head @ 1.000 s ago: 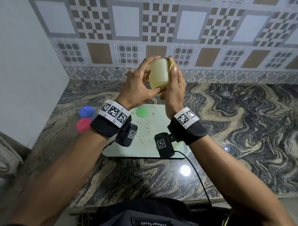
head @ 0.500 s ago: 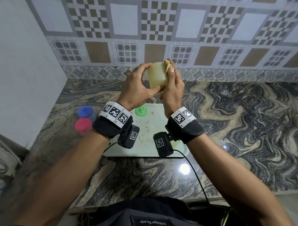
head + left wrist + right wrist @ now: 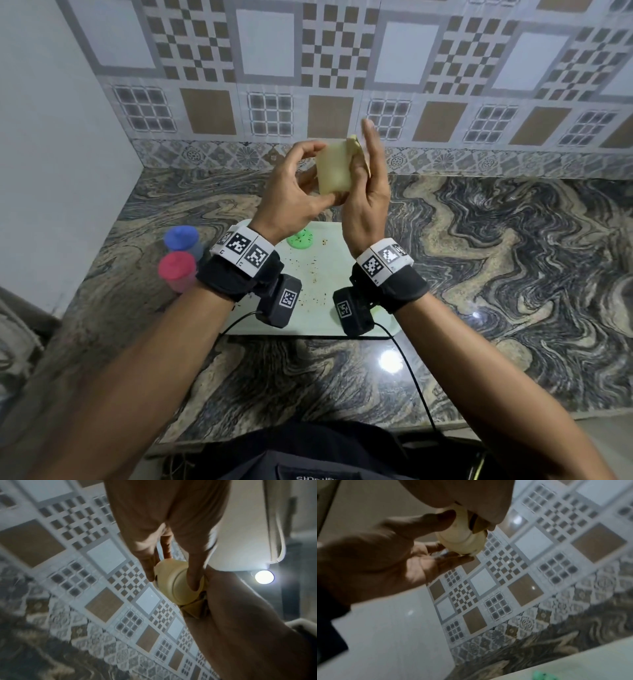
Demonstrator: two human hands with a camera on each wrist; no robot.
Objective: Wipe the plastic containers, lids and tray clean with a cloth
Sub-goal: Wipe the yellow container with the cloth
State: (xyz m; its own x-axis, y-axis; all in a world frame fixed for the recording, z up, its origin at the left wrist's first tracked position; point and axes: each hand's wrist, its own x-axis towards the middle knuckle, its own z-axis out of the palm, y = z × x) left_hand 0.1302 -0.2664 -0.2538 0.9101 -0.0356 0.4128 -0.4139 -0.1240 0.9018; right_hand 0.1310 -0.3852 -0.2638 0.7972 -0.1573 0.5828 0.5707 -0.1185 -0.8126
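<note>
My left hand point(image 3: 294, 185) grips a pale yellow plastic container point(image 3: 334, 168) in the air above the tray, thumb underneath and fingers curled over its top. From the left wrist view, the container point(image 3: 181, 582) is seen from its base. My right hand point(image 3: 368, 178) presses a folded yellow cloth point(image 3: 356, 142) against the container's right side, fingers straight up and thumb holding the cloth. The cloth point(image 3: 193, 608) is wedged between that palm and the container point(image 3: 460, 539). A pale green tray point(image 3: 322, 284) speckled with crumbs lies below, with a green lid point(image 3: 300, 238) on it.
Two lidded containers stand left of the tray on the marbled counter: a blue one point(image 3: 181, 238) and a red one point(image 3: 177, 269). A tiled wall point(image 3: 329, 85) runs along the back and a plain white wall point(image 3: 51, 137) closes the left side.
The right hand's fingers have straightened and risen along the container's side with the cloth. The left hand has turned the container slightly in its grip.
</note>
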